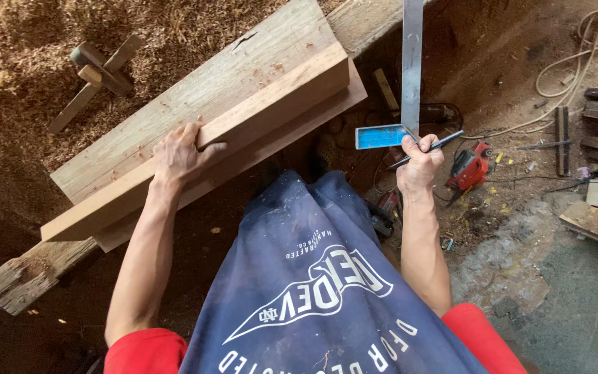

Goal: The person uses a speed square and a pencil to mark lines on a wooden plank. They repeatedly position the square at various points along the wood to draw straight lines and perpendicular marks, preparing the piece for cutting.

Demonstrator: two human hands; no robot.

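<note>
Our left hand grips the board at 10 o'clock, steadying it; our right hand holds square and pencil clear at 2 o'clock.

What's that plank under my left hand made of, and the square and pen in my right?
The plank looks like bare sawn wood: pale, visible grain, no finish. The square appears to be metal, a grey, dull-shiny blade with a blue part, maybe painted or plastic. The pen looks dark, likely plastic; too small to tell.
</note>
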